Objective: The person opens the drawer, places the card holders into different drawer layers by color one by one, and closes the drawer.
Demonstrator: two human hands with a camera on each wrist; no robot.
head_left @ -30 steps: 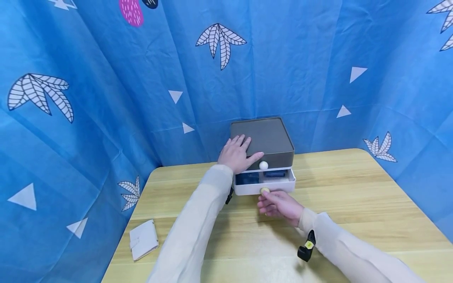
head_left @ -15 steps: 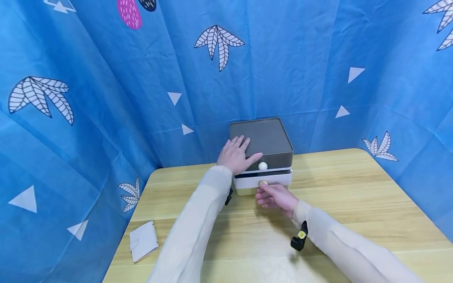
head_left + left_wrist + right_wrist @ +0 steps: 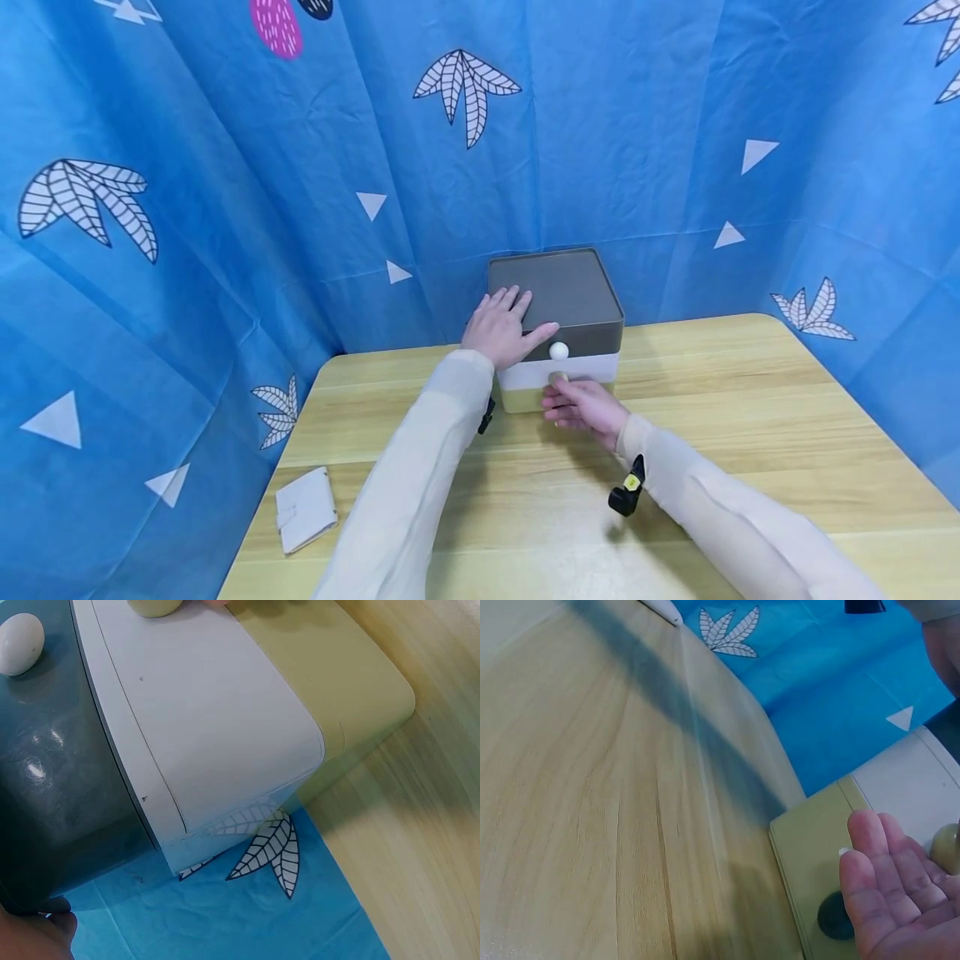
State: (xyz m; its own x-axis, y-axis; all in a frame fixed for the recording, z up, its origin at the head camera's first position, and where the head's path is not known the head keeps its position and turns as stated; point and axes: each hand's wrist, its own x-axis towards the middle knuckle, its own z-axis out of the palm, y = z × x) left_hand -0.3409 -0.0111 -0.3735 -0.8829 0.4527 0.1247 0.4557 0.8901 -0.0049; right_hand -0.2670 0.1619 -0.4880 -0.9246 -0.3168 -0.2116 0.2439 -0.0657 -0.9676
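Note:
A small three-tier drawer box (image 3: 558,287) stands against the curtain, with a dark top tier, a white middle drawer (image 3: 217,712) and a pale yellow bottom one (image 3: 330,667). Flat on the left part of its top lies my left hand (image 3: 501,329), fingers spread and thumb over the front edge. My right hand (image 3: 590,408) is at the front of the white drawer, its thumb against the yellowish knob (image 3: 946,849). Below the knob, the fingers (image 3: 870,832) are nearly straight. The white drawer's front sits flush with the tiers above and below.
A white notebook (image 3: 306,510) lies at the left edge of the wooden table (image 3: 540,517). The top tier bears a white knob (image 3: 558,351), the bottom one a dark round knob (image 3: 835,915). A blue patterned curtain (image 3: 637,150) hangs behind and beside the table.
The white drawer, pulled out with dark blue things inside a second ago, has slid back into the box. My right hand has moved forward with it; my left hand stays on top.

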